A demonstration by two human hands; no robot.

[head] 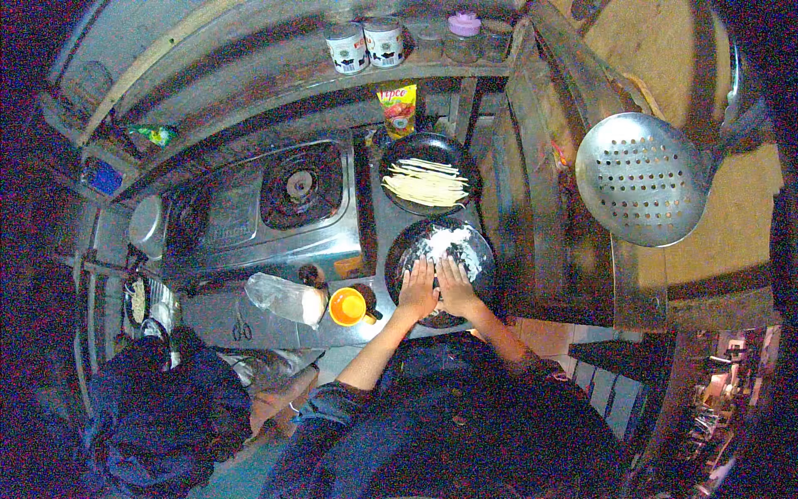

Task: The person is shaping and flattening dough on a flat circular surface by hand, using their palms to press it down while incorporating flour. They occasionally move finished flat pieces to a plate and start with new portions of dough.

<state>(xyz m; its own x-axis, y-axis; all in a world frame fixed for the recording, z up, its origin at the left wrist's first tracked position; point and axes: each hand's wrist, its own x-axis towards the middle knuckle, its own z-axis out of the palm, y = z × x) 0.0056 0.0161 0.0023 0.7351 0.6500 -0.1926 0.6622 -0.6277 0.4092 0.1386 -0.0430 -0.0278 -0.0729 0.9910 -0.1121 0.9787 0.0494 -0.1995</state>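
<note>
Side by side, my left hand (419, 292) and my right hand (457, 290) lie palm down, fingers stretched forward, over a dark round plate (395, 265). White powder that looks like flour (452, 238) is spread across the plate beyond my fingertips. A bit of something pale shows below my hands; what lies under the palms is hidden. Behind, a second dark round plate (430, 142) bears several pale, dough-like strips (427, 183) laid roughly parallel. To the left of my left hand stands an orange cup (347, 306) with a handle.
A clear plastic bag (283, 298) with white contents lies left of the cup, near scissors (240, 325). Behind them is a gas stove (299, 185). A yellow pouch (399, 112) stands at the back, below shelved cans (383, 45). A perforated metal skimmer (645, 181) hangs at right.
</note>
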